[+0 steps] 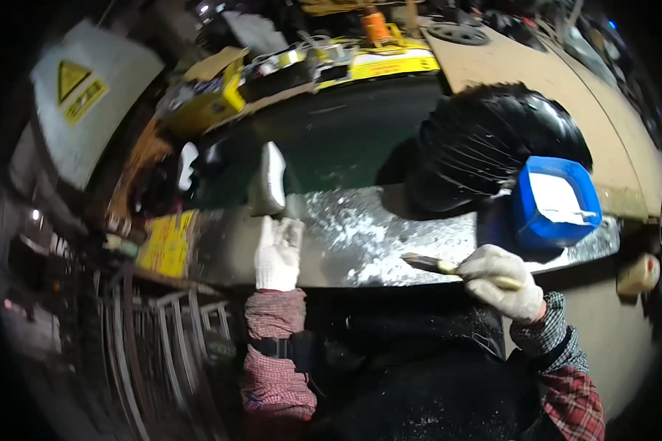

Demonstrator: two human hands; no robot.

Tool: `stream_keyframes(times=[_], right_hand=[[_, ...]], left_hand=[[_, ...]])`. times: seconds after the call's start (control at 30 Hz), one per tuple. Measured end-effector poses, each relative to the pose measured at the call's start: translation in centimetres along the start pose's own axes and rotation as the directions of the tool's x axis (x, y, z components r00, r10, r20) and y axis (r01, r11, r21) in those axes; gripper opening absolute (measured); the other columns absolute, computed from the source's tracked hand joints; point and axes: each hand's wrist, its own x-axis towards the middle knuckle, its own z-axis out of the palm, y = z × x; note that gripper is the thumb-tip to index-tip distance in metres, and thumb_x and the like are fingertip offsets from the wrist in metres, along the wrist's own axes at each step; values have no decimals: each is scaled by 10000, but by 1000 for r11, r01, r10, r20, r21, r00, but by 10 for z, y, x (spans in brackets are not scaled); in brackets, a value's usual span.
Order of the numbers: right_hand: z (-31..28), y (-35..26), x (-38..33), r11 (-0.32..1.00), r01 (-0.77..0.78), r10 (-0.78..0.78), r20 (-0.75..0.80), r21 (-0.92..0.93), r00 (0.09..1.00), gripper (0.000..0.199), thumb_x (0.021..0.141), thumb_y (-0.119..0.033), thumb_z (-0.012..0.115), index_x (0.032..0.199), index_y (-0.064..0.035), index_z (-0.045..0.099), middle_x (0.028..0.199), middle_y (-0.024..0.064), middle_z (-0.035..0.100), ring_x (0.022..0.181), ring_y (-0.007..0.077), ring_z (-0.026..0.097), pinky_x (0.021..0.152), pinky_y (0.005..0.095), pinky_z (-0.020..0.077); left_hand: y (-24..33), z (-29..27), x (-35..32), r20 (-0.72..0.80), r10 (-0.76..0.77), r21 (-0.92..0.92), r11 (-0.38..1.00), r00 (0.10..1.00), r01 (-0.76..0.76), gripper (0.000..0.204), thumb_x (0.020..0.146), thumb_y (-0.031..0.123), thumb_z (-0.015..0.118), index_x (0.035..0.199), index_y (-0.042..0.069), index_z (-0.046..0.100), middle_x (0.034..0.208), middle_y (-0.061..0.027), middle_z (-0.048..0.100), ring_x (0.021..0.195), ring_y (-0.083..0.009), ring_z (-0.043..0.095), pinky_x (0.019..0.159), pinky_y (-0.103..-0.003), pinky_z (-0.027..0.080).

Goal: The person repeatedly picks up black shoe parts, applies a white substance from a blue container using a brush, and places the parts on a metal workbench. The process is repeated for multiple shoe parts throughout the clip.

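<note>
My right hand, in a whitish work glove, is closed round the pale handle of a paintbrush. Its dark bristles point left over the white-smeared front of the bench. My left hand, gloved too, grips the near end of a long, narrow piece, white on its face and grey at the side. Glove and piece overlap, so the exact finger contact is hidden. To the right, beyond the brush, a blue tub contains something white, and a thin stick or tool lies across its rim.
A bulging black bag-like thing lies behind the tub. A smaller white piece stands farther left. Yellow boxes and an orange tool line the back. Metal racks stand below left; a pale bottle is far right.
</note>
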Motion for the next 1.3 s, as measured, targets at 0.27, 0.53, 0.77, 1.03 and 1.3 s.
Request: stream_keyframes(times=[0.27,0.53,0.77,1.03,1.3], right_hand=[[-48,3,-54,973,-69,124,-247,220,961,224,916,-111,732,1096,20,704,1028,106,655,880,143,639,754,277,519],[-99,-17,-86,997,-45,70,-621,56,781,220,975,-110,645,1145,21,695,1007,87,664,831,121,610,726,251,497],[-143,-29,-71,974,-192,42,-738,-119,673,290,984,-197,684,1213,-18,687,1005,64,717,842,93,647,730,223,529],[-164,8,-30,834,-422,57,-705,-356,707,259,943,-266,737,938,-8,710,675,16,635,601,73,558,520,244,431],[-170,2,-85,712,-470,-80,-725,-521,684,167,986,-130,668,875,-5,654,674,-47,524,620,39,463,554,223,385]], left_hand=[[-136,124,11,263,-270,842,532,926,-84,348,991,436,629,1106,108,643,655,20,472,481,-95,457,414,-242,363],[-145,174,-16,-101,-454,621,666,885,413,321,930,482,711,1186,298,653,599,79,408,411,-57,302,393,-210,255],[-147,147,-11,-15,-234,504,838,972,210,163,927,297,759,1015,171,706,749,52,591,429,-73,414,382,-206,302],[-6,51,-68,36,-42,-8,999,998,42,485,918,583,602,1019,109,610,712,10,456,571,-112,364,511,-266,298],[-13,-302,-107,396,-114,-272,933,911,234,540,1056,458,387,1441,89,477,1418,-169,545,1168,-318,617,932,-554,537]])
